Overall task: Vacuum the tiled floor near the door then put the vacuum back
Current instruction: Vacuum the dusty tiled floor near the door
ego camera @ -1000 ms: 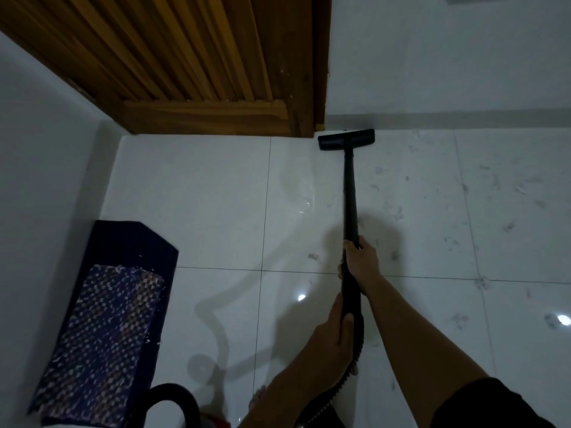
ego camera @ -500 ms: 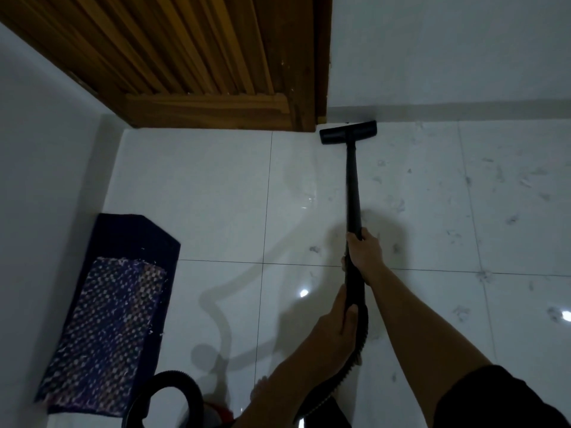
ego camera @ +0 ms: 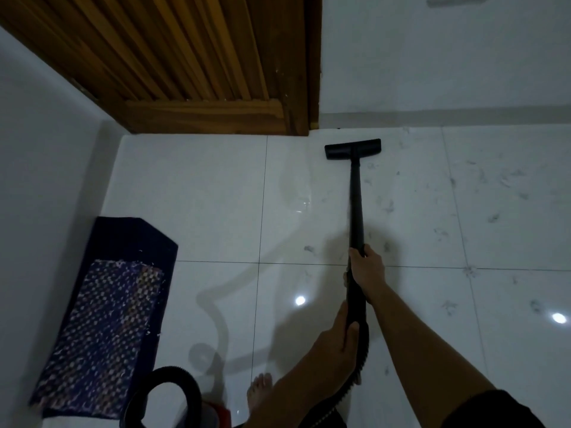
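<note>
The black vacuum wand [ego camera: 356, 208] slants from my hands down to its flat black floor head [ego camera: 353, 149], which sits on the white tiled floor [ego camera: 411, 230] a short way out from the wooden door [ego camera: 197, 72] and its frame. My right hand [ego camera: 366, 267] grips the wand midway. My left hand [ego camera: 332, 347] holds the lower handle where the ribbed hose [ego camera: 360, 369] joins. The vacuum's red body [ego camera: 221, 415] with a black loop handle [ego camera: 163, 393] stands at the bottom left.
A dark blue patterned mat [ego camera: 102, 316] lies along the left wall. Grey dust specks dot the tiles [ego camera: 494, 217] to the right of the wand. A bare foot [ego camera: 259, 393] stands by the vacuum body. A white wall with a skirting strip [ego camera: 432, 114] runs right of the door.
The floor head went forward up to the door frame, then came back a little from the wall. My hands kept their grip on the wand.
</note>
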{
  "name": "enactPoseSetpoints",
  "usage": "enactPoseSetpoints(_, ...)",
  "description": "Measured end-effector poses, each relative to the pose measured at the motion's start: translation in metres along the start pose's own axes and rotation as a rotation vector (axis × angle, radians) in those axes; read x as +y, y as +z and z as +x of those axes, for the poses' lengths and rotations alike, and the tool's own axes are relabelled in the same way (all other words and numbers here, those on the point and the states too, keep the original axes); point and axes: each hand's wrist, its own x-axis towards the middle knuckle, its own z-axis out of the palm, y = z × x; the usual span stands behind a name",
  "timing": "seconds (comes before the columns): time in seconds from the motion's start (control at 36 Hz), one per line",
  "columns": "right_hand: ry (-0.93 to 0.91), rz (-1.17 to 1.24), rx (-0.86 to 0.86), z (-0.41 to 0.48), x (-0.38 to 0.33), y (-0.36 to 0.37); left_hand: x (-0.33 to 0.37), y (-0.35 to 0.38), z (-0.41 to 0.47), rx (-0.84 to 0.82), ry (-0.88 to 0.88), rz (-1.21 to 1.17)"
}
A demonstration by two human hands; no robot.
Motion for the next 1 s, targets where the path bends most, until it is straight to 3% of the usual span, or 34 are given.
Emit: enactPoseSetpoints(1.0,0.026,0.082,0.042,-0.090,0.071,0.008,-0.059,0.028,-0.088,-0.071,0.020,0.055)
